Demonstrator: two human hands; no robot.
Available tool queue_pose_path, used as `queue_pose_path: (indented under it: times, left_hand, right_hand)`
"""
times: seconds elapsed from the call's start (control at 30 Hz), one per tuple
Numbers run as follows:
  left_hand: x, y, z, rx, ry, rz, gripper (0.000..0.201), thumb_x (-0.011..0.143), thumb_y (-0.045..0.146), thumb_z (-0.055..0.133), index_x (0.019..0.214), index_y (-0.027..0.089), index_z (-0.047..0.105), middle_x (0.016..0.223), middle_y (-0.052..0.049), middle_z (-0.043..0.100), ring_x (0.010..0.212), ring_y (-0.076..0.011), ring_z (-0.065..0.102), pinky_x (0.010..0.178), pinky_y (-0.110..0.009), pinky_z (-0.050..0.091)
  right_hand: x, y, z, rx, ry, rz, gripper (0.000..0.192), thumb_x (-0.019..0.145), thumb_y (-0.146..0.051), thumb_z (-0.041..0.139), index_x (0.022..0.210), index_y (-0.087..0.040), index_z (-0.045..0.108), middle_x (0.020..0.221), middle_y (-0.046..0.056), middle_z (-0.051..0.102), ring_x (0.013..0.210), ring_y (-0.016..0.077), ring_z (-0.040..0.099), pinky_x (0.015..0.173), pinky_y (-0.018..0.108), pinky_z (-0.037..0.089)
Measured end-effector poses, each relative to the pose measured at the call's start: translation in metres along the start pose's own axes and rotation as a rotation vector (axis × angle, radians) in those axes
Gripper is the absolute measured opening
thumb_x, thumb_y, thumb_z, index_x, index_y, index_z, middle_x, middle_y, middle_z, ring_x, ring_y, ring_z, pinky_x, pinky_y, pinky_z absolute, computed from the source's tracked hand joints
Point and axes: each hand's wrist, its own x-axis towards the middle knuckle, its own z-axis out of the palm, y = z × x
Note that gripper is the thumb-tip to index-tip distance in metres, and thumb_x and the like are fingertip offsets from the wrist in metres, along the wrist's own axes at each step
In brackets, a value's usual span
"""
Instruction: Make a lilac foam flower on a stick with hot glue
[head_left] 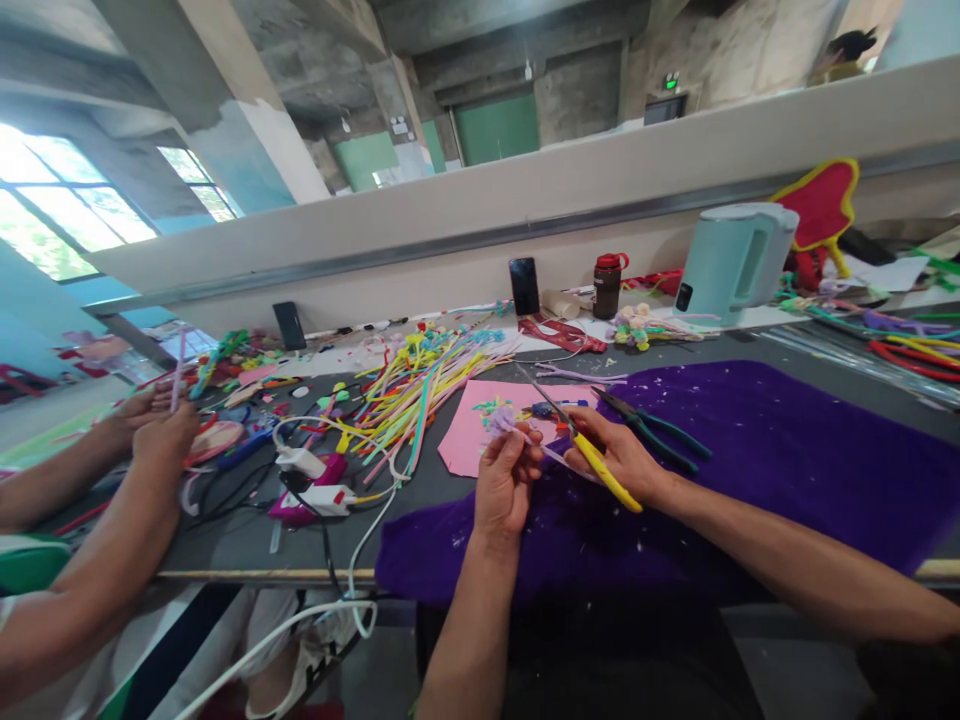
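Purple felt cloth (787,450) is giving us open room at frame right; our left hand (504,487) is pinching a lilac pipe-cleaner flower (501,420), our right hand (619,455) is gripping yellow-handled scissors (592,455), and green-handled pliers (652,430) are lying just beside them.

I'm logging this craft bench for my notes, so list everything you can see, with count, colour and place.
purple cloth: one, purple, over the table's near right
pink sheet: one, pink, beside the cloth
pipe cleaners: many, mostly yellow and green, table centre
pliers: one, dark green handles, on the cloth
kettle: one, pale green, far right
bottle: one, dark with red lid, by the wall
phones: two, black, leaning on the wall
co-worker's hands: two, far left, holding a pink strip
left hand: pinching a lilac piece
right hand: holding yellow-handled scissors
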Motion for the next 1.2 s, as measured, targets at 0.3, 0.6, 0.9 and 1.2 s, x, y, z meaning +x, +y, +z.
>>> queue_pose_path:
  times: [0.3,0.6,0.9,1.2]
  left_hand:
    - [-0.001,-0.001,-0.001,-0.031,-0.022,0.04,0.016,0.062,0.025,0.073,0.071,0.014,0.065,0.065,0.0,0.065,0.047,-0.0046,0.054,0.037,-0.012,0.035]
    - [0.0,-0.003,-0.002,0.006,-0.003,0.057,0.017,0.059,0.021,0.075,0.07,0.014,0.064,0.054,0.003,0.059,0.044,-0.0055,0.051,0.039,-0.014,0.036]
    - [-0.001,-0.006,-0.002,0.067,0.01,0.089,0.018,0.06,0.024,0.074,0.071,0.014,0.065,0.054,0.002,0.061,0.045,-0.0076,0.053,0.036,-0.015,0.034]
    - [-0.001,-0.009,-0.003,0.11,0.008,0.107,0.017,0.06,0.024,0.074,0.071,0.014,0.066,0.054,0.001,0.062,0.044,-0.0075,0.053,0.037,-0.015,0.036]
  right_hand:
    - [-0.001,0.003,0.001,-0.054,-0.015,0.026,0.05,0.077,-0.031,0.056,0.124,-0.02,0.041,0.074,-0.002,0.054,0.062,0.0115,0.052,0.061,0.023,0.042]
    - [-0.007,-0.011,0.003,-0.357,-0.013,-0.182,0.061,0.073,-0.039,0.061,0.127,-0.021,0.039,0.095,0.006,0.056,0.077,0.018,0.054,0.067,0.028,0.043]
    - [-0.006,-0.003,0.003,-0.505,0.003,-0.203,0.059,0.078,-0.045,0.054,0.129,-0.02,0.037,0.096,0.008,0.054,0.077,0.0194,0.054,0.065,0.03,0.044]
    - [-0.007,-0.004,0.004,-0.49,0.002,-0.212,0.061,0.077,-0.043,0.057,0.129,-0.02,0.037,0.095,0.007,0.054,0.073,0.0178,0.053,0.063,0.029,0.043]
